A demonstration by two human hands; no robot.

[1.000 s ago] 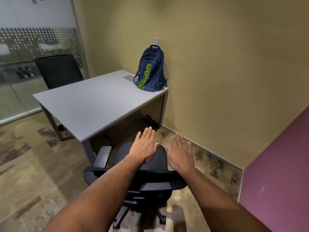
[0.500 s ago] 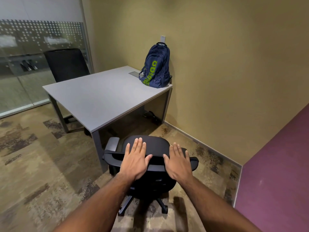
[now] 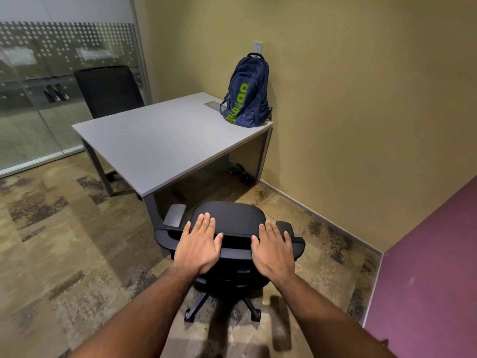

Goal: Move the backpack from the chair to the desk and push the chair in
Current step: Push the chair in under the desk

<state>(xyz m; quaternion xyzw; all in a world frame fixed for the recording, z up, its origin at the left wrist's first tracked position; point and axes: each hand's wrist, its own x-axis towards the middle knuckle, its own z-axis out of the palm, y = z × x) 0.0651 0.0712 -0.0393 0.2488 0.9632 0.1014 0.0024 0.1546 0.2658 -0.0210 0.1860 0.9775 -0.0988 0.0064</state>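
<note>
A navy backpack (image 3: 245, 96) with green lettering stands upright on the far right corner of the grey desk (image 3: 160, 140), leaning against the wall. The black swivel chair (image 3: 232, 215) stands on the carpet in front of the desk's near edge, its seat facing the desk and outside it. My left hand (image 3: 197, 244) lies flat on the left of the backrest's top edge, fingers stretched out. My right hand (image 3: 273, 249) lies flat on the right of it, beside the armrest.
A second black chair (image 3: 108, 89) stands behind the desk by the glass partition (image 3: 38, 99). The yellow wall runs along the right of the desk, and a purple wall (image 3: 426, 267) stands at my right. Dark cables (image 3: 240, 171) lie under the desk.
My hands have come down from above the chair onto the top of its backrest. The view has drawn back, so the chair and desk sit farther from me.
</note>
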